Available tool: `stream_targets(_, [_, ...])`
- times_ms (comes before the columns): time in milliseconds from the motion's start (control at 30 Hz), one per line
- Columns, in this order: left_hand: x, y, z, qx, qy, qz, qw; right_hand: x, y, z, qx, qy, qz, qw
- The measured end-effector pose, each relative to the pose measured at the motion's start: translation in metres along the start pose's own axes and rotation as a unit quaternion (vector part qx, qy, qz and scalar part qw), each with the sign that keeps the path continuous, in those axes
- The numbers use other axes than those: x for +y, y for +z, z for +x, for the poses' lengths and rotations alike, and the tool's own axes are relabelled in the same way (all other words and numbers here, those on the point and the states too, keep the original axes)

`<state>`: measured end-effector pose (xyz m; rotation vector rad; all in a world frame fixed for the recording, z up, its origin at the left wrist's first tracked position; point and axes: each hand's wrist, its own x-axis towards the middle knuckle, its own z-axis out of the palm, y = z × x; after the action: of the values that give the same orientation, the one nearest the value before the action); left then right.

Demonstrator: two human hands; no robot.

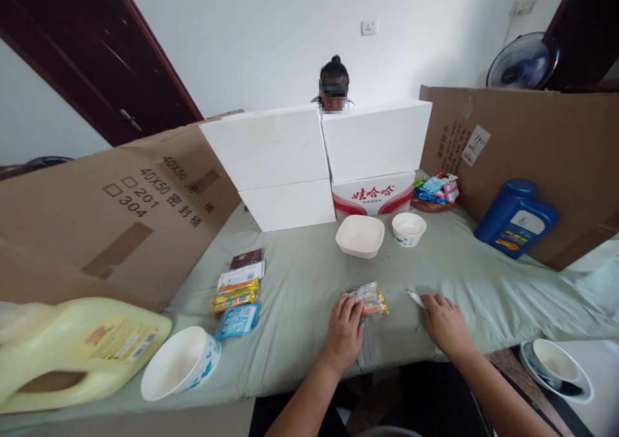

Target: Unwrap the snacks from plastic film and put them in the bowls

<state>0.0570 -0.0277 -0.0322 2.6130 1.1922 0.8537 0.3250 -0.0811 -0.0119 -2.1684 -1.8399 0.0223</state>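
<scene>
My left hand [345, 334] rests at the near left end of a clear and yellow snack packet [372, 297], its fingers closed over that end. My right hand [445, 324] lies on the cloth to the right, fingers closed on a thin white stick-like object [416, 299]; its exact kind is too small to tell. Beyond the packet stand a square white bowl [360, 236] and a small white paper bowl [409, 229] with a blue pattern. At the left lies a column of packets: a dark brown one [246, 258], a white one [242, 274], yellow ones [236, 295] and a blue one [238, 321].
White boxes [285, 166] form a wall at the back, a person [333, 89] behind them. Cardboard panels [145, 211] flank the table. A yellow jug [97, 347] and a large paper bowl [181, 363] are left; a blue bottle [517, 221] and piled colourful packets [438, 189] are right.
</scene>
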Motion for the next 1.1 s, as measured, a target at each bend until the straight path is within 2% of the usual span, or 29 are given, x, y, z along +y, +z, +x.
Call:
stream_targets(133, [-0.001,0.0,-0.001,-0.004,0.001,0.002,1.0,-0.051,-0.006,0.012,-0.026,-0.116,0.098,0.988])
stream_targets(200, [-0.002,0.0,-0.001,-0.004,-0.002,0.005,1.0,-0.078,-0.007,0.021,-0.051,-0.173,0.095,0.979])
stream_targets(300, [-0.002,-0.001,-0.002,-0.003,-0.005,0.004,1.0,-0.098,-0.007,0.032,-0.084,-0.192,0.066,0.976])
stream_targets(400, [-0.001,-0.004,-0.001,0.001,-0.002,-0.002,1.0,-0.083,-0.007,0.035,-0.102,-0.175,0.058,0.977])
stream_targets(500, [0.001,-0.005,-0.002,0.013,0.007,-0.008,1.0,-0.042,-0.01,0.03,-0.109,-0.16,0.073,0.978])
stream_targets(600, [0.001,-0.004,-0.001,0.061,-0.003,-0.02,0.998,0.001,-0.011,0.021,-0.105,-0.111,0.051,0.987])
stream_targets(667, [-0.002,-0.002,0.001,0.104,-0.037,-0.044,0.993,0.019,-0.01,0.016,-0.072,-0.083,0.014,0.994])
stream_targets(733, [-0.006,0.001,0.006,0.144,-0.099,-0.081,0.981,0.02,-0.007,0.013,-0.012,-0.074,0.003,0.997])
stream_targets(800, [-0.01,0.001,0.014,0.165,-0.173,-0.126,0.963,0.004,-0.005,0.012,0.054,-0.09,0.039,0.994])
stream_targets(867, [-0.014,0.0,0.022,0.162,-0.236,-0.198,0.938,-0.023,-0.005,0.012,0.103,-0.13,0.097,0.981])
stream_targets(933, [-0.018,-0.003,0.027,0.148,-0.271,-0.273,0.911,-0.054,-0.007,0.014,0.132,-0.179,0.127,0.967])
stream_targets(1033, [-0.027,-0.008,0.027,0.157,-0.305,-0.329,0.88,-0.089,-0.01,0.019,0.116,-0.279,0.12,0.946])
stream_targets(1100, [-0.037,-0.011,0.023,0.179,-0.326,-0.335,0.866,-0.097,-0.007,0.022,0.069,-0.295,0.1,0.948])
